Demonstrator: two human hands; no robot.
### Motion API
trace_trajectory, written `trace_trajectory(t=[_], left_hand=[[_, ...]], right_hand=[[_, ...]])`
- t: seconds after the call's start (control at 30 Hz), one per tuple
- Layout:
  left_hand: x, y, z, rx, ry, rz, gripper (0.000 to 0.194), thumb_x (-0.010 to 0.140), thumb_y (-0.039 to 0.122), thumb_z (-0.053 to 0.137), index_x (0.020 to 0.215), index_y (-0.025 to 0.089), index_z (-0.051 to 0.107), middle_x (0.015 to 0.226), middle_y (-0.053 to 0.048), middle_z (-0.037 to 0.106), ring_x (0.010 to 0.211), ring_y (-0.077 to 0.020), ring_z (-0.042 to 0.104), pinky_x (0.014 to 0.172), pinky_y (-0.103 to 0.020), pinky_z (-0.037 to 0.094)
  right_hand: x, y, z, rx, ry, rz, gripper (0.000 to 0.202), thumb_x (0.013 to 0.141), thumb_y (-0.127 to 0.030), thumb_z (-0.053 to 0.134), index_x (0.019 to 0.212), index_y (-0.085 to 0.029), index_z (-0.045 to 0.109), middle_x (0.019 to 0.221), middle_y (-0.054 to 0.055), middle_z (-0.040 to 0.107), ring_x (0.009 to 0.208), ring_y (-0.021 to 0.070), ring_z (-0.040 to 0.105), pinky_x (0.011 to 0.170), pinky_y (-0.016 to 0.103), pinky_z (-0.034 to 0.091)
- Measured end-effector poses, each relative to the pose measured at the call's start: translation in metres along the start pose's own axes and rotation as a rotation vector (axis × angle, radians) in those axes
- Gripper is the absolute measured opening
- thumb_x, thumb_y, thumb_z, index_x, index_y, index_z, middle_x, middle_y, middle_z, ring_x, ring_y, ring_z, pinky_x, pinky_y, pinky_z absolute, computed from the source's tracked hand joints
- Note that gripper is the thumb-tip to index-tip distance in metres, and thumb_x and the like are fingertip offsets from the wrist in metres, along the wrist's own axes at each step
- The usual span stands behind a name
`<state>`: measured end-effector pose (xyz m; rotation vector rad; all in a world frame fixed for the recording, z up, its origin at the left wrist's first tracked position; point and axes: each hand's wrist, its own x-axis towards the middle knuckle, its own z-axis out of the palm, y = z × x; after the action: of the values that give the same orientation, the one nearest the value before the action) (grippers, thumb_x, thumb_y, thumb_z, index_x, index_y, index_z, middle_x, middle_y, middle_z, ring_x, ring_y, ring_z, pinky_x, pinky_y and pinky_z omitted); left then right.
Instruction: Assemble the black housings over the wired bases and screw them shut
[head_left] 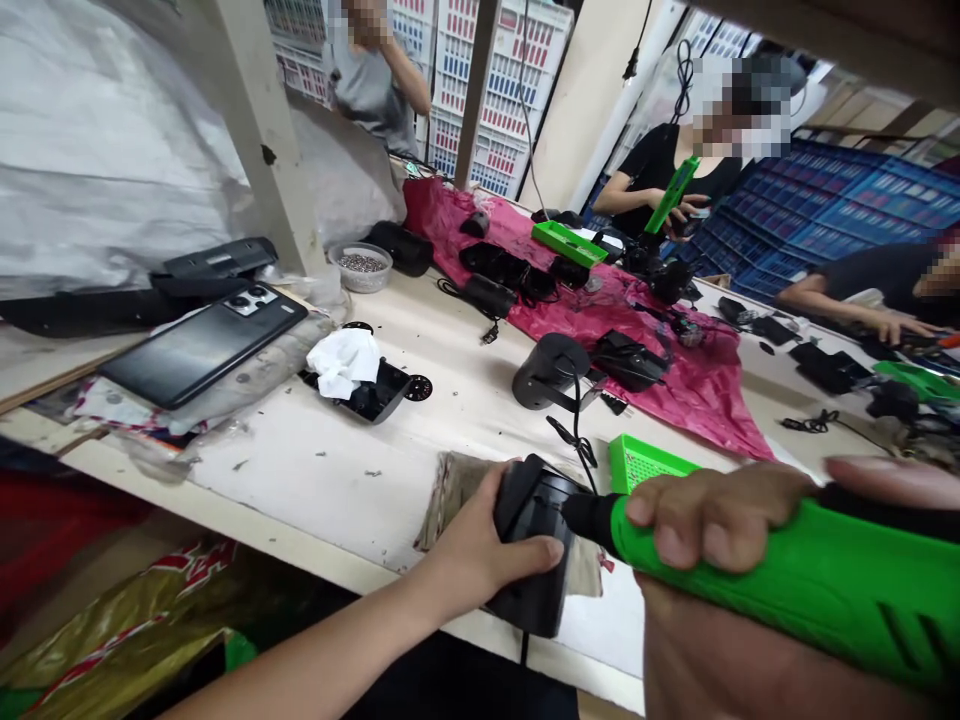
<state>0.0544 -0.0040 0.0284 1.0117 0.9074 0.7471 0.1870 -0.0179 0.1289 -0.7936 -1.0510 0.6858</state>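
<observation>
Green power screwdriver (pixel 810 580) lies nearest the camera, its black nose directed left at the black housing (pixel 529 600). My right hand (pixel 727 520) grips the screwdriver, fingers curled around the green body. The nose meets the upper right part of the housing in view; I cannot tell whether the bit is seated. My left hand (pixel 480 550) clamps the housing, thumb pressed across its face and fingers around its far side. The housing rests tilted on a worn cloth (pixel 442 490) at the near edge of the table (pixel 300 510); a cord (pixel 524 650) hangs below it.

Beyond the screwdriver nose is a green perforated tray (pixel 649 462), partly hidden by my right hand. A round black unit (pixel 547 370) stands farther back, beside the pink plastic sheet (pixel 697 375), which carries black parts and cords. To the left, a white crumpled tissue (pixel 343 362) lies on an open black shell (pixel 379 395). A phone (pixel 206 340) rests farther left, and a clear tub (pixel 361 268) holds small metal pieces. One person (pixel 675 185) across the table holds a green tool (pixel 673 195)
</observation>
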Motion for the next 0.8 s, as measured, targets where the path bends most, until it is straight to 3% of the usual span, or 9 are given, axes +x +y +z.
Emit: trace_trajectory(t=[0.1,0.2,0.33,0.57,0.8], left_hand=[[0.0,0.001,0.001,0.026,0.005,0.026,0.07,0.068,0.034,0.076,0.129,0.021,0.044,0.115,-0.009,0.064,0.109,-0.0301,0.058,0.097,-0.042,0.041],[0.002,0.003,0.0,0.036,0.015,0.047,0.062,0.07,0.035,0.072,0.124,0.018,0.047,0.109,-0.009,0.064,0.105,-0.0293,0.058,0.093,-0.04,0.043],[0.002,0.005,-0.002,0.094,0.016,0.033,0.063,0.07,0.035,0.072,0.124,0.018,0.046,0.11,-0.009,0.064,0.105,-0.0297,0.058,0.093,-0.041,0.043],[-0.004,-0.001,-0.001,0.104,-0.005,0.08,0.067,0.072,0.037,0.072,0.129,0.021,0.042,0.114,-0.009,0.062,0.107,-0.0299,0.058,0.096,-0.042,0.042],[-0.006,-0.001,0.002,0.094,0.037,0.086,0.063,0.073,0.035,0.071,0.127,0.019,0.043,0.112,-0.009,0.063,0.106,-0.0292,0.058,0.095,-0.041,0.042]], right_hand=[[-0.002,0.007,0.014,-0.021,0.025,-0.084,0.034,0.078,-0.056,0.065,0.091,-0.024,0.06,0.057,-0.006,0.058,0.046,0.0134,0.052,0.051,0.034,0.049],[-0.003,0.019,0.02,0.084,0.05,-0.093,0.044,0.076,-0.065,0.062,0.089,-0.024,0.061,0.056,-0.007,0.056,0.044,0.0112,0.049,0.049,0.03,0.046],[-0.002,0.028,0.017,0.134,0.05,-0.089,0.049,0.074,-0.07,0.06,0.089,-0.024,0.061,0.057,-0.008,0.054,0.044,0.0097,0.048,0.048,0.027,0.044],[0.0,0.019,0.006,0.164,-0.003,-0.004,0.055,0.065,-0.073,0.065,0.089,-0.024,0.06,0.054,-0.009,0.053,0.04,0.01,0.046,0.043,0.027,0.042],[-0.009,0.024,0.013,0.132,0.031,-0.165,0.053,0.071,-0.076,0.056,0.088,-0.026,0.061,0.054,-0.008,0.052,0.04,0.0113,0.046,0.043,0.029,0.044]])
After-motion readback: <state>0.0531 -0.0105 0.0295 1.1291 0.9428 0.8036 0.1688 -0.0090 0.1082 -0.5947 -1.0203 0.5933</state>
